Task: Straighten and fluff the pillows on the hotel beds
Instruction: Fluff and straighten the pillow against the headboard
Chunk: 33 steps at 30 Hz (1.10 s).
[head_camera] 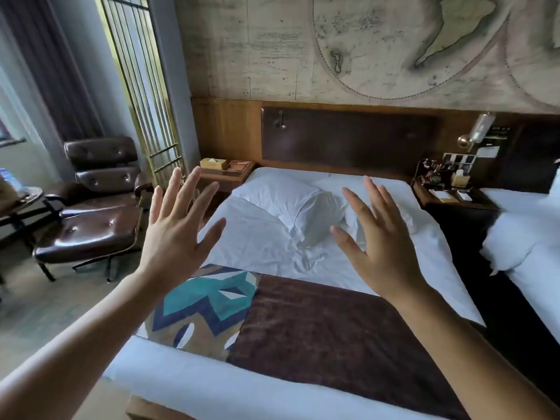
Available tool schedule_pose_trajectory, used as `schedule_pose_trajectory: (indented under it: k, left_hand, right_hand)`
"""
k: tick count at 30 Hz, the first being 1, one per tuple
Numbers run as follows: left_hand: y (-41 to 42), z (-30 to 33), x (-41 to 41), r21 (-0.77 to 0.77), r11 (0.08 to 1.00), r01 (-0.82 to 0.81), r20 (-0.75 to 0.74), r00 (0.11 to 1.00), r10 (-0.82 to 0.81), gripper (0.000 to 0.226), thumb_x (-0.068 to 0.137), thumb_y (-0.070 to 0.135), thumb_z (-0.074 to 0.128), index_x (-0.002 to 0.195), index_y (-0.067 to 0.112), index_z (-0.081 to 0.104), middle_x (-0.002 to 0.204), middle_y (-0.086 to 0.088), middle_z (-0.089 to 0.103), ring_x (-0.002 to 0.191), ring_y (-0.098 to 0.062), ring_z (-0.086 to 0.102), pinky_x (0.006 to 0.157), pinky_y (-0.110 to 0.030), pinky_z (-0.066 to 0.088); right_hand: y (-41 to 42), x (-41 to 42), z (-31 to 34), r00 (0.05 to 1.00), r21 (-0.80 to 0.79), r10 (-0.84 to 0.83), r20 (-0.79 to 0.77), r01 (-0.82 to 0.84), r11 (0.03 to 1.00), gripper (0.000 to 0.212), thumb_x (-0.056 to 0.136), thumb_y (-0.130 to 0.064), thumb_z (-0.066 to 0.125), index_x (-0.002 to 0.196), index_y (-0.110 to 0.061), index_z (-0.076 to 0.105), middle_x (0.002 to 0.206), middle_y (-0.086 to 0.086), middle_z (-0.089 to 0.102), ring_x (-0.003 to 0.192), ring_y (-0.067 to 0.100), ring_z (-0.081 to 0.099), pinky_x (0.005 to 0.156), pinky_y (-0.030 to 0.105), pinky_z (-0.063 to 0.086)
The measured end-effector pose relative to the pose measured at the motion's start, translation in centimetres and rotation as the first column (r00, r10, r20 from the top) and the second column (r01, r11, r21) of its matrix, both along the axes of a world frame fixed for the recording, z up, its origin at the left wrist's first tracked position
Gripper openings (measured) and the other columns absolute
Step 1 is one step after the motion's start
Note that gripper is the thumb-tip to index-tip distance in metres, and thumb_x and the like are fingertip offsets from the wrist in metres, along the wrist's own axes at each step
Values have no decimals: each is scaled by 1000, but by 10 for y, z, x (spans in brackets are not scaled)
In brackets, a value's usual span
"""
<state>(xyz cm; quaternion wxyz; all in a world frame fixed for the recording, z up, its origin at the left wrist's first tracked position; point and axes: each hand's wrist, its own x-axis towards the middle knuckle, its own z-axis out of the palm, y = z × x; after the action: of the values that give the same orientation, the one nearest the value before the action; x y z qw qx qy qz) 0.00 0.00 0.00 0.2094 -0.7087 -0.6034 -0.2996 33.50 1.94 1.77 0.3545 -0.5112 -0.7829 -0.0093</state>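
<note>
Plainly, both hands raised over the bed [303, 389], backs to the camera, fingers spread and straight, holding nothing. Left hand [175, 234] above the bed's left edge, toward the armchair [97, 207]; right hand [378, 250] above the white sheet, just right of the pillow [291, 204] as seen from the head camera. Neither hand touching anything on the bed.

Pillow lying crooked at the head of the bed, below the dark headboard [348, 140], creased and skewed with one corner pointing down the bed. Second pillow [342, 183] behind it, flatter, partly hidden by the right hand. Sheet around them rumpled.

Brown runner [318, 322] across the bed nearer the camera, with a blue and teal patterned patch [209, 298] at its left end.

Left of the headboard, a nightstand [224, 177] with a tissue box [213, 163]. Right of the headboard, another nightstand [454, 198] with an old-style telephone [433, 174]. Farther right, a second bed [533, 262] with a bunched white pillow [509, 241]. Above the headboard, an old map mural [394, 47].
</note>
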Motion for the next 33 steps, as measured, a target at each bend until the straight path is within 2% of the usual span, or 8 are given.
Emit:
schedule_pose_trajectory:
  k: [4, 7, 16, 21, 28, 33]
  left_hand:
    - [-20, 1, -36, 14, 1000, -27, 4, 1000, 27, 66, 104, 63, 30, 157, 25, 41, 174, -4, 18, 162, -29, 4, 124, -68, 15]
    - [-40, 0, -75, 38, 999, -23, -13, 1000, 24, 66, 104, 62, 33, 156, 23, 42, 173, -5, 19, 162, -31, 6, 124, -68, 17]
    - [-100, 0, -209, 57, 996, -68, -25, 997, 70, 65, 102, 55, 41, 156, 19, 44, 172, -7, 22, 162, -33, 8, 125, -66, 17]
    - [-108, -9, -258, 41, 997, -59, -20, 998, 60, 64, 103, 56, 41, 157, 21, 43, 172, -7, 22, 162, -31, 7, 125, -65, 18]
    - [-62, -33, -321, 29, 995, -94, 2, 996, 94, 64, 102, 54, 43, 157, 20, 42, 172, -7, 22, 162, -32, 7, 125, -64, 17]
    - [-15, -46, -372, -33, 988, -151, -105, 983, 147, 64, 103, 56, 40, 158, 22, 41, 173, -5, 19, 162, -30, 3, 128, -59, 12]
  right_hand:
    - [-8, -37, 1, 999, 69, 21, 42, -24, 997, 70, 95, -68, 37, 154, -31, 40, 170, 3, 18, 159, 26, 11, 121, 62, 26]
    - [-17, -78, -6, 998, 56, 56, 35, -58, 997, 67, 94, -62, 42, 154, -31, 41, 170, 2, 19, 159, 26, 12, 121, 62, 27]
    - [-53, -198, -10, 997, 107, 73, 1, -72, 992, 70, 93, -65, 44, 154, -32, 41, 170, 1, 19, 158, 26, 14, 122, 61, 27]
    - [-57, -255, -26, 995, 63, 95, -27, -93, 994, 70, 93, -64, 45, 155, -32, 39, 171, 1, 18, 159, 24, 12, 122, 61, 27]
    - [10, -327, -39, 990, 113, 142, 13, -143, 983, 66, 94, -62, 47, 153, -30, 44, 169, 3, 24, 157, 28, 18, 122, 60, 26]
    - [92, -384, -51, 983, 139, 182, 14, -182, 973, 60, 95, -59, 50, 146, -29, 54, 167, 2, 30, 156, 28, 23, 121, 63, 27]
